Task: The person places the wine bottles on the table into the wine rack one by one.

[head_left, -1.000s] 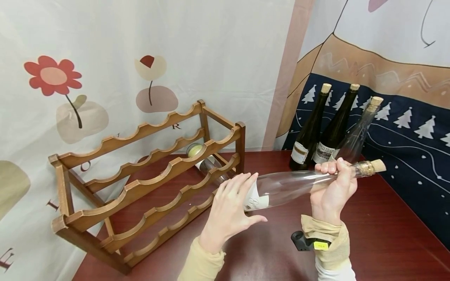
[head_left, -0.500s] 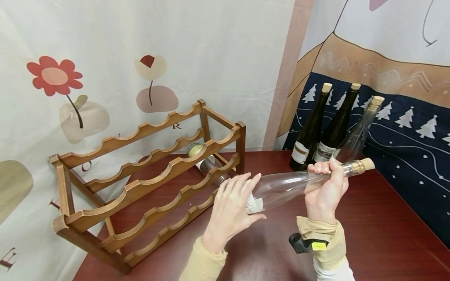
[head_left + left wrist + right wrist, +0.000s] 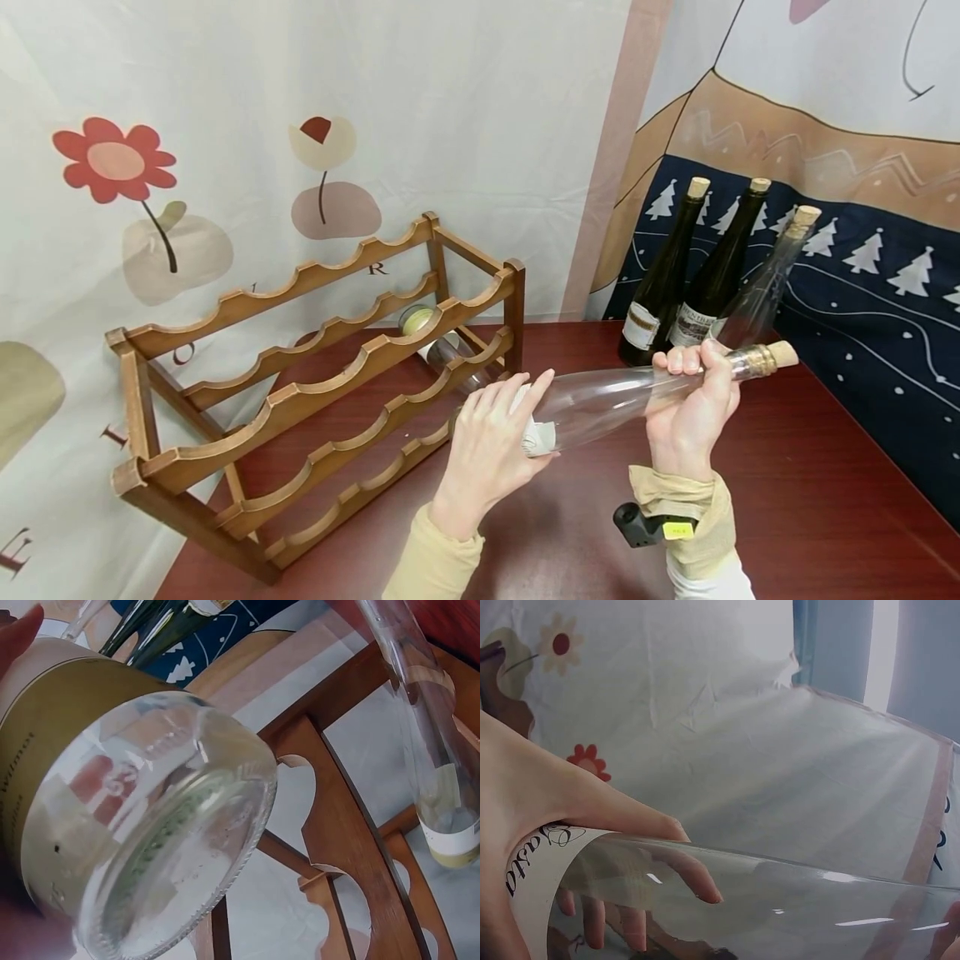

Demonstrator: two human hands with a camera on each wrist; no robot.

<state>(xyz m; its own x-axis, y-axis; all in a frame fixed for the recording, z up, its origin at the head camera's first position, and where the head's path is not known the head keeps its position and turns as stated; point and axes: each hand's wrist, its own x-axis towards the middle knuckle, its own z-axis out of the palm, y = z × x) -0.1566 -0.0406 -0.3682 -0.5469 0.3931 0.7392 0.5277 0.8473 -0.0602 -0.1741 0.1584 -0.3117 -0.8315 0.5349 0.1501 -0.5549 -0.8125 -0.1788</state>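
A clear glass wine bottle (image 3: 600,406) with a cork (image 3: 783,353) lies nearly level between both hands, its corked end to the right. My right hand (image 3: 686,417) grips its neck below the cork. At the base end my left hand (image 3: 487,450) holds the body over the paper label, thumb on one side and fingers on the other, as the right wrist view shows. The bottle's round base (image 3: 172,847) points toward the rack in the left wrist view. Beside the left hand stands a wooden wine rack (image 3: 322,390), and another clear bottle (image 3: 453,358) lies in its right end.
Two dark green corked bottles (image 3: 651,292) (image 3: 708,287) and a clear corked bottle (image 3: 767,279) stand at the back right of the dark red table (image 3: 810,467). Printed cloth (image 3: 487,125) hangs behind the table. A small black device (image 3: 637,525) is strapped to the right wrist.
The held bottle and my right hand have shifted left, toward the rack, mostly in the first half second. More of the base end now lies within the left hand, whose thumb has drawn in.
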